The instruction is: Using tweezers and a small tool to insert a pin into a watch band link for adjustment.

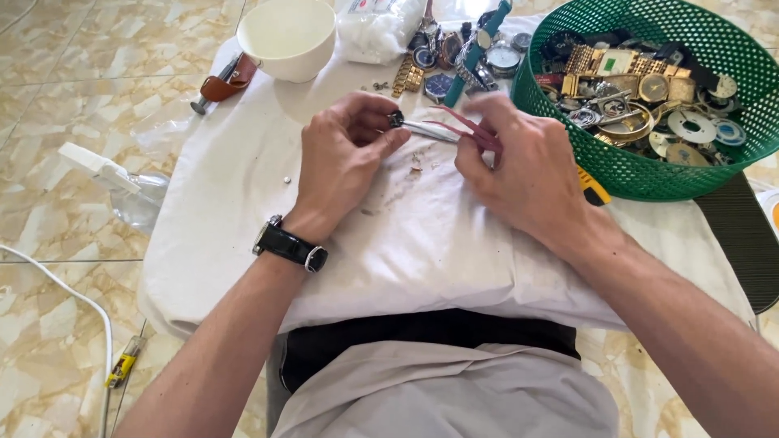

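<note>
My left hand (345,158), with a black wristwatch on its wrist, pinches a small dark round part (395,119) between thumb and fingers. My right hand (519,166) grips a red-handled tool (462,126) whose silver tip (428,130) touches that part. Both hands work just above a white cloth (406,235) spread over my lap, with small crumbs of debris under them.
A green plastic basket (649,174) full of watches and watch parts stands at the right. A white bowl (288,36), a brown strap (229,81), a plastic bag and several loose watches (462,57) lie at the cloth's far edge. A yellow tool (594,191) sits by the basket. Tiled floor surrounds.
</note>
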